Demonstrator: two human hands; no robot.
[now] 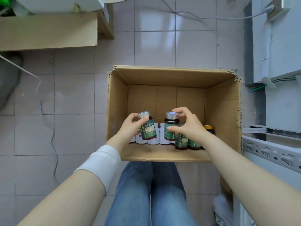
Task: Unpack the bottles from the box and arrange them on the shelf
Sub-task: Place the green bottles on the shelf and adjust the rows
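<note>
Two green-labelled bottles are held over the cardboard box's [223,111] near end: left hand [132,123] grips the left bottle [148,130], right hand [187,126] the right bottle [171,129]. Lift both straight up, clear of the standing bottles [180,141], then toward the grey slotted rack [268,152] on the right.

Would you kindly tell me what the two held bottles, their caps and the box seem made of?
The left bottle, in the left hand, and the right bottle, in the right hand: dark brown and glossy, glass or plastic, I cannot tell. Their caps: silver, satin sheen, perhaps metal or metallised plastic. The box: matte brown corrugated cardboard, frayed along its torn rim.
</note>
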